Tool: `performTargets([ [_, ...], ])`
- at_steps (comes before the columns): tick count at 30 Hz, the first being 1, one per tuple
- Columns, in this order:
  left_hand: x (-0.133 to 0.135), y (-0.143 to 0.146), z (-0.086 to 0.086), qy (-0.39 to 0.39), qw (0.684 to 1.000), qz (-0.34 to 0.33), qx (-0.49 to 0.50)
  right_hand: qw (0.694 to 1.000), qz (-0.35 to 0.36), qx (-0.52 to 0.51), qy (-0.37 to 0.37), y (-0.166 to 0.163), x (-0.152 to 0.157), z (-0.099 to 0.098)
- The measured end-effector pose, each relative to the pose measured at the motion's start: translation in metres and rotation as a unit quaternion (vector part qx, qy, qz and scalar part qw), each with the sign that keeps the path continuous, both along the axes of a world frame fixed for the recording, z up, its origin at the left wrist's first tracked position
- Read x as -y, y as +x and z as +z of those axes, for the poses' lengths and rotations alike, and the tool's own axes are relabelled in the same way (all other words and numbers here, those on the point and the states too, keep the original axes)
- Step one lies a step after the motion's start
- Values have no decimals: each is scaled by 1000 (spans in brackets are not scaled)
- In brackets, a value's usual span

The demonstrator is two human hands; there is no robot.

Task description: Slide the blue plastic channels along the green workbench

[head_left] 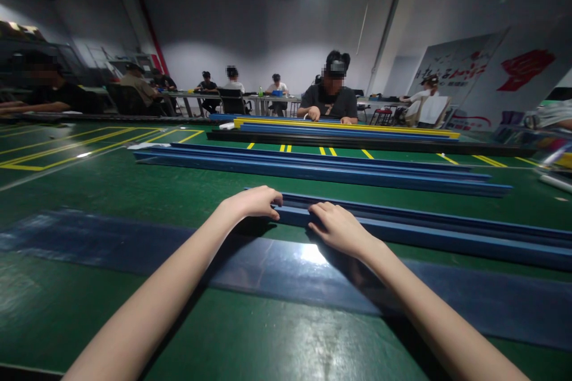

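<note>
A long blue channel strip (429,232) lies across the table in front of me and runs out of view at the right. My left hand (257,202) is at its left end, with thumb and fingers curled round the near wall. Just to the right, my right hand (335,226) grips the same near wall with bent fingers, the thumb low on the front face. Beneath my wrists, a flat, shiny, see-through bluish strip (286,271) stretches over the green tabletop (250,333).
More blue channel strips (322,169) lie farther back. Beyond them are a yellow strip (348,127) and a black strip (379,146). Yellow lines mark the table. A co-worker (330,95) sits across, and several people work at tables behind. A white tube (556,183) lies at right.
</note>
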State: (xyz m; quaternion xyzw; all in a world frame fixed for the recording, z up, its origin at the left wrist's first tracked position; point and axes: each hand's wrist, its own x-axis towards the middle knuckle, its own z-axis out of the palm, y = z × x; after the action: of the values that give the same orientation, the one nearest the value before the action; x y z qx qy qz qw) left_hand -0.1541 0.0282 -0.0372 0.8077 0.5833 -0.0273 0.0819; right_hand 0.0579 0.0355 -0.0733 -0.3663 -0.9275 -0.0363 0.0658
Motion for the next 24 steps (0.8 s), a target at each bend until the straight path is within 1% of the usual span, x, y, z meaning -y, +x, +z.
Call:
performTargets([
  [6, -1, -3, 4, -26, 999, 32, -20, 999, -29, -9, -36, -5, -2, 2],
  [13, -3, -8, 5, -37, 998, 39, -10, 996, -43, -45, -68, -13, -2, 6],
  [18, -6, -14, 3, -48, 998, 49, -15, 996, -38, -46, -63, -16, -3, 4],
  [24, -8, -30, 3, -66, 995, 69, -17, 997, -37, -32, -51, -17, -5, 1],
])
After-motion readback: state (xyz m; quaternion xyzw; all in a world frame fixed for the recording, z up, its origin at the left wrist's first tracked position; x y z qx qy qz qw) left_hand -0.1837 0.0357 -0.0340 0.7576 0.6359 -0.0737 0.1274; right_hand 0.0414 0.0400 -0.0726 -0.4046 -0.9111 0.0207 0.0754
